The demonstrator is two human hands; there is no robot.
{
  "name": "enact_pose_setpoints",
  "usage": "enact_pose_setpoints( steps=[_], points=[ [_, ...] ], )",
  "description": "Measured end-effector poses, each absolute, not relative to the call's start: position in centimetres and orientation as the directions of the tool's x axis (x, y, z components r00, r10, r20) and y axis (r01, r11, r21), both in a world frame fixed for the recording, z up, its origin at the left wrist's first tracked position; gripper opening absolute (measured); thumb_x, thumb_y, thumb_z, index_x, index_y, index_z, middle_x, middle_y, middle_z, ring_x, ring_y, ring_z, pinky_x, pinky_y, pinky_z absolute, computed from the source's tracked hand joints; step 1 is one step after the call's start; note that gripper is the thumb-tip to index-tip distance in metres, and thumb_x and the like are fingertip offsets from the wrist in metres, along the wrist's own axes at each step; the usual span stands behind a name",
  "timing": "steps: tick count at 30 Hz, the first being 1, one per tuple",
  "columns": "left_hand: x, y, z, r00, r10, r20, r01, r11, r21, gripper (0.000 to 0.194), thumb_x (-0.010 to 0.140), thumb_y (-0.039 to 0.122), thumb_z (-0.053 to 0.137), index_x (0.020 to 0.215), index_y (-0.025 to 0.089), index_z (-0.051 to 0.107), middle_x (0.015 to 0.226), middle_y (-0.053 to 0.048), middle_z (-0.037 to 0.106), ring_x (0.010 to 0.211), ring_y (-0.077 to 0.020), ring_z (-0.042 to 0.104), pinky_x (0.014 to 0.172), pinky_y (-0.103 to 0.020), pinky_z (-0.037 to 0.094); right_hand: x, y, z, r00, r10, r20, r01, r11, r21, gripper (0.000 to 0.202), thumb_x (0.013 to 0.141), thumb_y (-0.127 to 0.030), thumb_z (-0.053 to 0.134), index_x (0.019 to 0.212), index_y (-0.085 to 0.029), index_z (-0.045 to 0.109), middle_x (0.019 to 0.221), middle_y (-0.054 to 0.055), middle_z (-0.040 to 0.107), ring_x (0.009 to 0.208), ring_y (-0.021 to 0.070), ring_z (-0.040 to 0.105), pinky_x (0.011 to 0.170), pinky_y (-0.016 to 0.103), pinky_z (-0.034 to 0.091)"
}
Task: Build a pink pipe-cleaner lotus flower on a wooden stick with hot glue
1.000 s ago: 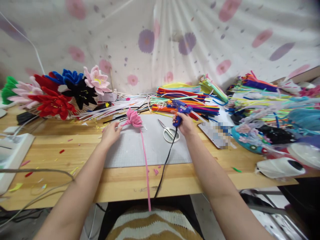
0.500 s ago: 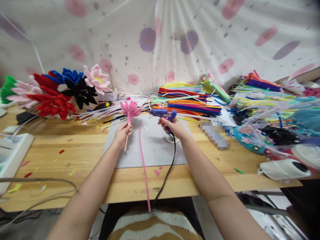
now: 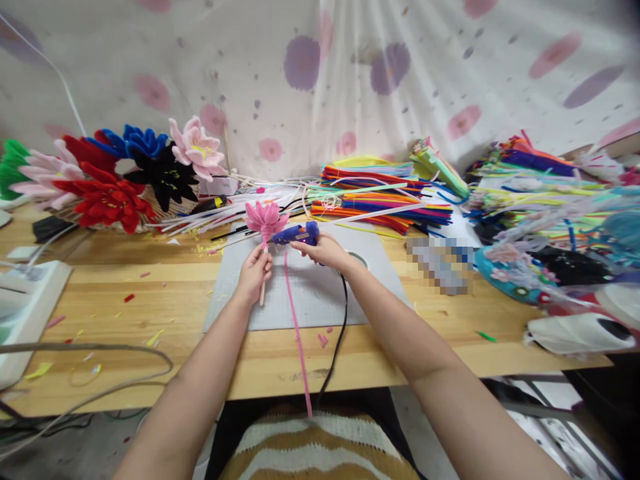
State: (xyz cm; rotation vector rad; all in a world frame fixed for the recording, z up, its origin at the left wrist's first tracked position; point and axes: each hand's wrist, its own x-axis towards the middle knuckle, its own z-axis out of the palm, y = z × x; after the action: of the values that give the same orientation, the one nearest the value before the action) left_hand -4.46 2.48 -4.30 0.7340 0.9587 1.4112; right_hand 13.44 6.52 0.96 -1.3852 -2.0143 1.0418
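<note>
Pink flwr (image 3: 267,220) in L hand (image 3: 255,273), basket (image 3: 187,204) w/ asstd flwrs (image 3: 111,200)

Both arms bare, extended over the front edge of the desk (image 3: 170,300), angled inward. Left hand (image 3: 255,273): fingers curled closed, wrist roughly in line with forearm. Right hand (image 3: 324,252): fingers wrapped in a grip, slightly farther from front edge, pointing leftward. Hands near, not touching.
</note>
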Motion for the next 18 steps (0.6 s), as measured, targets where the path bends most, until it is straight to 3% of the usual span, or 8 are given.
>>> enact_pose_setpoints(
  steps=[18],
  points=[
    [-4.36, 2.21, -4.11, -0.066, 0.994, -0.09, -0.481, 0.048, 0.875, 0.03, 0.072, 0.016, 0.055, 0.101, 0.019, 0.055, 0.059, 0.003, 0.048, 0.041, -0.0038, 0.033, 0.033, -0.013, 0.02, 13.52, 6.49, 1.5, -0.392, 0.92, -0.014, 0.629, 0.257, -0.733, 0.054, 0.068, -0.067, 0.047, 0.067, -0.015, 0.06, 0.059, 0.002, 0.059, 0.043, 0.0062, 0.046, 0.043, 0.019, 0.034]
  ],
)
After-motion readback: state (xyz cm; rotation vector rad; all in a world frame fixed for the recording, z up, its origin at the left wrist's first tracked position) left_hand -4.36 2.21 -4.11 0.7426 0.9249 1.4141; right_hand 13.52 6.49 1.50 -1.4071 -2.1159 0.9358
